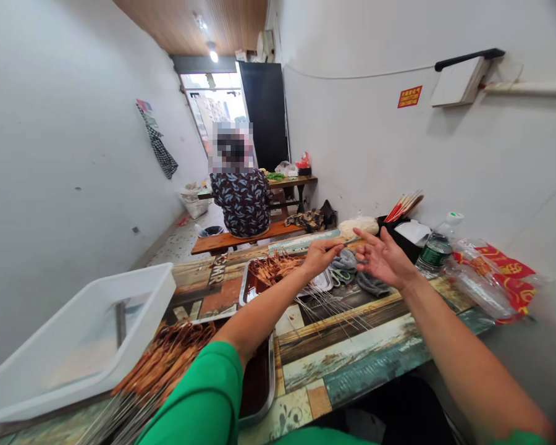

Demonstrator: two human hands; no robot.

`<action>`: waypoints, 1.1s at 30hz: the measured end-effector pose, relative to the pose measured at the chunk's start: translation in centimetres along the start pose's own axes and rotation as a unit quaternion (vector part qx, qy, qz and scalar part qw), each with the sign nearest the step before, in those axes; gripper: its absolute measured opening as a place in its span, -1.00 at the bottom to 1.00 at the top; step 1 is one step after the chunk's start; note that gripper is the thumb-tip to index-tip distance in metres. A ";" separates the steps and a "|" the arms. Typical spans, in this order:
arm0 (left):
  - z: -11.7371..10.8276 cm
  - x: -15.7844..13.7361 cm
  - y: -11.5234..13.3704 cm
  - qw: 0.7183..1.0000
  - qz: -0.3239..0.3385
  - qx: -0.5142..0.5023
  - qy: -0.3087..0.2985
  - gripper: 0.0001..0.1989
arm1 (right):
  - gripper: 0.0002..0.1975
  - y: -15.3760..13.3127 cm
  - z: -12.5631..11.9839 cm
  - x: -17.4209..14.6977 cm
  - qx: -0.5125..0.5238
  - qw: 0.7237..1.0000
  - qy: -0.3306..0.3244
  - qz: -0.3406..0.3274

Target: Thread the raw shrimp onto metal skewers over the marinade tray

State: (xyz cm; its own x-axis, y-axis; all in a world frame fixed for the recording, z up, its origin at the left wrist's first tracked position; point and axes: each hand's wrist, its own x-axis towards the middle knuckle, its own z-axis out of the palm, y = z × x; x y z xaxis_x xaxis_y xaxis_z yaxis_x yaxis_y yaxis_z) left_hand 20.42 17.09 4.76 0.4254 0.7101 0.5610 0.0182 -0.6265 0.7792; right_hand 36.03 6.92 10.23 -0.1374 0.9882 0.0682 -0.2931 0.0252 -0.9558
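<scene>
My left hand (pixel 323 256) is closed in a pinch above the table's middle, with a short thin dark piece at its fingertips; what it is I cannot make out. Just right of it, my right hand (pixel 385 261) is open, palm turned up and fingers apart. Below the left forearm lies a metal tray (pixel 245 285) of reddish-brown meat skewers (pixel 274 267), their bare metal sticks (pixel 336 304) reaching toward me. More meat skewers (pixel 173 355) are piled at the lower left, beside a second metal tray (pixel 269 377), partly hidden by my sleeve.
A white plastic tub (pixel 81 296) stands at left. Behind my hands are green-handled scissors (pixel 341 276), a grey cloth (pixel 373 283) and a bag of pale food (pixel 359 225). At right stand a chopstick holder (pixel 405 238), a bottle (pixel 433 250) and red packaging (pixel 500 275). A person (pixel 241 201) sits beyond.
</scene>
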 end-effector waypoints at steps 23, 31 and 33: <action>0.0 -0.1 0.1 0.981 -0.092 -0.115 -0.129 -0.62 | -0.81 6.7 -3.4 0.9 0.069 0.997 0.011 0.027; 0.9 -0.4 0.0 0.979 -0.093 -0.137 -0.121 -0.63 | -0.70 0.8 -1.7 -1.3 -0.001 0.999 0.023 0.035; 1.1 -0.1 0.1 0.977 -0.099 -0.141 -0.122 -0.63 | -0.72 1.2 0.3 -1.7 -0.122 0.991 0.056 0.004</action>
State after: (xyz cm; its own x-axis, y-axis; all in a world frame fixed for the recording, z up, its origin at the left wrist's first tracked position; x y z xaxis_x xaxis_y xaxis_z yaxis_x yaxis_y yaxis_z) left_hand 21.40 16.60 4.44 0.6426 0.6890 0.3352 -0.1139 -0.3467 0.9310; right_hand 35.62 5.19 9.02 -0.0283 0.9987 0.0418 -0.0541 0.0403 -0.9977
